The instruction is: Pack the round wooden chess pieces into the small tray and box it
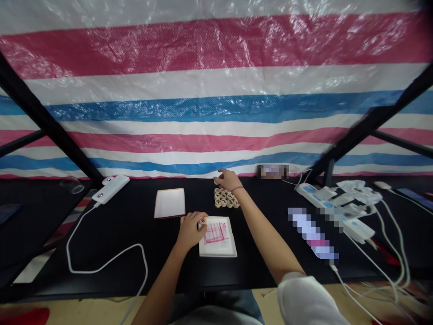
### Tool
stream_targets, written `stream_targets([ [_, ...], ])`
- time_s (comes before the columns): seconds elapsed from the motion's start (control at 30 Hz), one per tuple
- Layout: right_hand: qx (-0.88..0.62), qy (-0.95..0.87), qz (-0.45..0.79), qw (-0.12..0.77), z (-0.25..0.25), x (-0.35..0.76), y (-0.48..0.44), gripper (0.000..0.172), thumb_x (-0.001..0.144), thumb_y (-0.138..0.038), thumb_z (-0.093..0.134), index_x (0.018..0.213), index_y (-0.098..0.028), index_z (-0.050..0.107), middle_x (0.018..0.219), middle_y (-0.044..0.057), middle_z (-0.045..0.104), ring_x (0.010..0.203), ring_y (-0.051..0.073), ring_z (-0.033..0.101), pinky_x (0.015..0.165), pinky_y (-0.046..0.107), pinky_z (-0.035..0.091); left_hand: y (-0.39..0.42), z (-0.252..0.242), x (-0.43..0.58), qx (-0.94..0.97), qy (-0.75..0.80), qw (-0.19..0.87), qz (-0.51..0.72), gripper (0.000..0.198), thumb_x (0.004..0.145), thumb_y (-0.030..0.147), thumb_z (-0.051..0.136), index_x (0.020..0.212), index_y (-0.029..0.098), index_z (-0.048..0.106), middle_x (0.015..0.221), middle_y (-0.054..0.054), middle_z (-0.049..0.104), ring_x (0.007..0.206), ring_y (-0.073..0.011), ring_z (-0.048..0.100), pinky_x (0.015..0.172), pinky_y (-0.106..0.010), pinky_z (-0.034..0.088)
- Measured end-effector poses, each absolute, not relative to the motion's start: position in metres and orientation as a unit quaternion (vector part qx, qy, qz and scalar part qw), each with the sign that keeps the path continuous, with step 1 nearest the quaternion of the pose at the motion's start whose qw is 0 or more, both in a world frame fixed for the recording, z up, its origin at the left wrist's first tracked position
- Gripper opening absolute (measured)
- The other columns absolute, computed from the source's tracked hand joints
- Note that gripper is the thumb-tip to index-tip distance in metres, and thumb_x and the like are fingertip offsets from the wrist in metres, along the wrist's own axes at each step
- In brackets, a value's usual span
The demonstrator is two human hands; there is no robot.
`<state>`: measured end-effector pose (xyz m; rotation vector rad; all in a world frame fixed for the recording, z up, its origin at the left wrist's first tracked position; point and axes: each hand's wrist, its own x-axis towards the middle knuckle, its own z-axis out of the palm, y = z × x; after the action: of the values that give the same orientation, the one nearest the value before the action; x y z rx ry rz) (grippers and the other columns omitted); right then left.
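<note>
My left hand [192, 229] is at the left edge of a shallow white box [233, 248], its fingers closed round a Chinese chess piece [202, 220] with a red character. Inside the box lies a thin sheet [214, 233] printed with a red grid. Farther back, my right hand [229, 179] reaches over a tight block of round Chinese chess pieces [223, 198], which look stacked in rows. A pale piece [216, 181] shows at its fingertips, pinched near the block's far left corner. Part of the block is hidden by the right hand and wrist.
An open box lid [170, 203] lies left of centre on the black table [111, 225]. A white power strip [115, 188] with a cable is at left. On the right are a phone [313, 232], a crowded power strip [358, 228] and loose cables. Striped sheeting hangs behind.
</note>
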<state>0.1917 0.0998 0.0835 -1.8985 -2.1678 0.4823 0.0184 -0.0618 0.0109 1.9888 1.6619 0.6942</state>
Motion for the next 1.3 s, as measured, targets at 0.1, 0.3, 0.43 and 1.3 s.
stream_targets([
  [0.1, -0.554, -0.746, 0.271, 0.250, 0.073, 0.194, 0.051, 0.042, 0.084, -0.035, 0.059, 0.121, -0.018, 0.054, 0.093, 0.003, 0.072, 0.066, 0.012, 0.067, 0.063, 0.023, 0.051, -0.061, 0.010, 0.019, 0.724, 0.607, 0.216, 0.247, 0.026, 0.079, 0.017, 0.054, 0.101, 0.027, 0.063, 0.107, 0.001, 0.068, 0.101, -0.0202, 0.057, 0.090, -0.036, 0.036],
  [0.3, -0.480, -0.782, 0.288, 0.274, 0.029, 0.184, -0.046, 0.032, 0.078, -0.017, 0.060, 0.108, -0.022, 0.055, 0.088, 0.001, 0.070, 0.074, 0.015, 0.067, 0.070, 0.025, 0.050, -0.061, 0.006, 0.019, 0.730, 0.611, 0.205, 0.230, 0.023, 0.079, 0.022, 0.057, 0.101, 0.026, 0.062, 0.106, -0.001, 0.067, 0.100, -0.0222, 0.058, 0.087, -0.037, 0.037],
  [0.43, -0.495, -0.820, 0.200, 0.209, 0.021, 0.179, -0.061, 0.022, 0.081, -0.013, 0.057, 0.102, -0.021, 0.057, 0.090, 0.004, 0.068, 0.083, 0.019, 0.066, 0.070, 0.026, 0.048, -0.062, 0.005, 0.018, 0.734, 0.605, 0.203, 0.232, 0.026, 0.078, 0.020, 0.057, 0.103, 0.025, 0.060, 0.108, -0.002, 0.067, 0.102, -0.0226, 0.057, 0.088, -0.038, 0.036],
  [1.3, -0.454, -0.785, 0.216, 0.362, 0.001, 0.191, -0.059, 0.025, 0.081, -0.008, 0.053, 0.100, -0.022, 0.063, 0.110, 0.008, 0.063, 0.097, 0.019, 0.064, 0.088, 0.034, 0.053, -0.046, 0.000, 0.020, 0.766, 0.533, 0.254, 0.255, 0.031, 0.075, 0.018, 0.059, 0.105, 0.024, 0.062, 0.106, -0.002, 0.069, 0.100, -0.0200, 0.061, 0.092, -0.036, 0.040],
])
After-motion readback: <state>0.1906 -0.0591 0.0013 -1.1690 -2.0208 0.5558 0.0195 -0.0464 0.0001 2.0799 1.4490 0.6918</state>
